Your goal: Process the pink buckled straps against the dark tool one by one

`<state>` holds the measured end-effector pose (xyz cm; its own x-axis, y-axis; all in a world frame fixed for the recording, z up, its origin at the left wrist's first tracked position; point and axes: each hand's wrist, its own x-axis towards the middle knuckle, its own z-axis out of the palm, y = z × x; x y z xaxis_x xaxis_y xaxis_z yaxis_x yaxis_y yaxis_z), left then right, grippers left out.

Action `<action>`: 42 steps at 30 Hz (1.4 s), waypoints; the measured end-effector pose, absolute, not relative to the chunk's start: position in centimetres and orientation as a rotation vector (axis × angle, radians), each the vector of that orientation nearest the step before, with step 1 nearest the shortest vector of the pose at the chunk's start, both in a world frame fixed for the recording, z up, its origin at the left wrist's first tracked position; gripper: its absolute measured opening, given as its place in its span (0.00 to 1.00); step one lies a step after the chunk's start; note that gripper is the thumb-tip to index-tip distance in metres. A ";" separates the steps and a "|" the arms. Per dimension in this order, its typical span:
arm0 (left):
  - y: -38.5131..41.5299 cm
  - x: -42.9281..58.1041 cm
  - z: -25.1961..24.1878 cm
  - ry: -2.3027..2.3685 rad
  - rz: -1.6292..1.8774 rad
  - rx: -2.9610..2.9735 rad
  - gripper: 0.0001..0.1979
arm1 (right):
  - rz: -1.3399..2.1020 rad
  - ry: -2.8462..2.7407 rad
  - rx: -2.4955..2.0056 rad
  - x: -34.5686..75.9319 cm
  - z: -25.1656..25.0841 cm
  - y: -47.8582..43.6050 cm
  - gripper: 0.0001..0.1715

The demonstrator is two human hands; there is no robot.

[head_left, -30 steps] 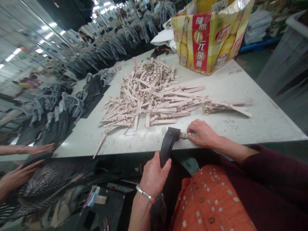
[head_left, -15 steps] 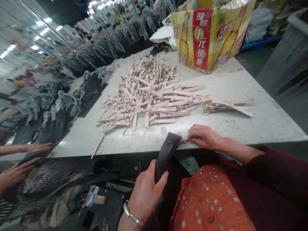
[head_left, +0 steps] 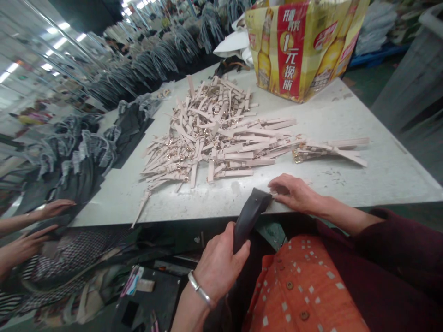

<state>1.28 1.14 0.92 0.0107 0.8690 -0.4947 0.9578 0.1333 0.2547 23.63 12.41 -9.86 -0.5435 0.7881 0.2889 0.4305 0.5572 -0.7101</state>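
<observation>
My left hand [head_left: 219, 260] is wrapped around a black curved handle-like piece [head_left: 247, 219]. Its broad, flattened upper end bears a small shiny dot and reaches over the table's front edge. Just right of that end, my right hand [head_left: 294, 191] is closed, thumb and fingers pinched together. A small pale bit shows at its fingertips and a pale strip behind the knuckles; most of what it holds is hidden. Beyond both hands lies a large heap of pale pink buckled straps [head_left: 214, 131]. A smaller bundle of such straps [head_left: 328, 151] lies to the right.
A yellow and red beer carton [head_left: 292, 50] stands at the back of the white table [head_left: 374, 184]. Dark pieces with wrapped handles [head_left: 83, 152] are piled at left. Another person's hands [head_left: 31, 235] are at far left. Below is a black box top [head_left: 155, 299] with small tools.
My left hand and the black piece have shifted right, bringing its end close to my right fingertips. My right hand has turned slightly, and a pale strip now shows behind it.
</observation>
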 end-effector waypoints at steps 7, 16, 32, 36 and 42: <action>2.9 1.8 0.9 1.871 -0.247 1.784 0.15 | 0.846 -2.133 -1.031 23.6 -10.1 12.5 0.25; 2.3 0.4 2.2 1.878 -0.330 1.787 0.13 | 0.840 -2.104 -1.101 23.6 -10.5 12.5 0.27; 3.1 0.2 1.3 1.874 -0.245 1.784 0.14 | 0.827 -2.090 -1.103 23.6 -10.4 12.6 0.30; 2.1 -0.1 1.9 1.845 -0.284 1.758 0.13 | 0.856 -2.081 -1.119 23.6 -10.3 12.5 0.27; 3.5 1.7 0.9 1.877 -0.251 1.843 0.14 | 0.858 -2.061 -1.127 23.5 -10.4 12.5 0.27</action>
